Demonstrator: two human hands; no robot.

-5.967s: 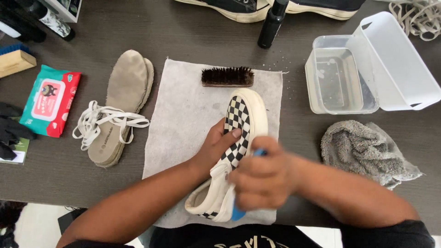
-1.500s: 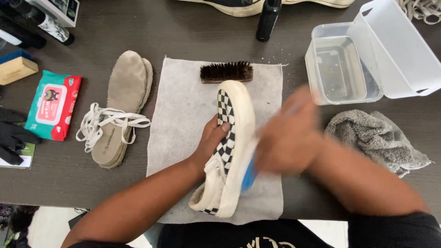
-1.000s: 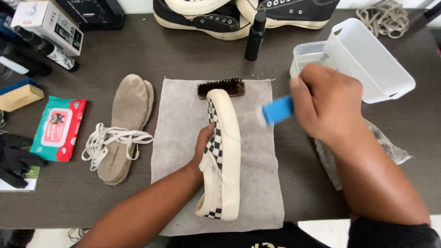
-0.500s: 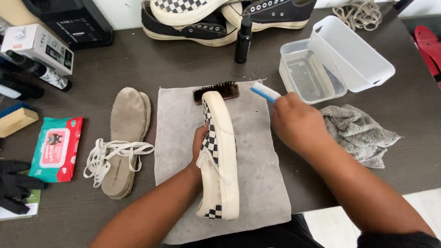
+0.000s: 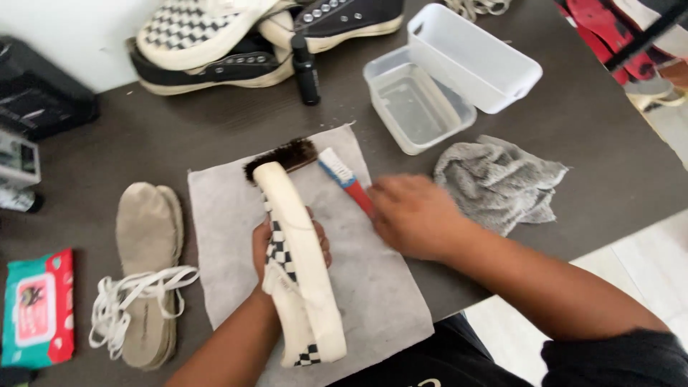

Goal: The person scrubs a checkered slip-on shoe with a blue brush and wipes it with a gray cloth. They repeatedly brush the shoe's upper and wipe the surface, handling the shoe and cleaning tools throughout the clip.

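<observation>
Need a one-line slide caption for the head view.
Left hand grips a checkered slip-on shoe on a grey cloth; right hand holds a small brush beside it.

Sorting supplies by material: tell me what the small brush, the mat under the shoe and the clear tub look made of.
Small brush: seemingly plastic handle, red and blue, pale bristles. Mat: thin grey cloth, matte, frayed edges. Clear tub: translucent plastic, likely; smooth and see-through.

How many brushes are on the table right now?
2. A dark bristle brush lies at the cloth's far edge by the shoe's toe; a small blue and red brush is in the right hand.
</observation>
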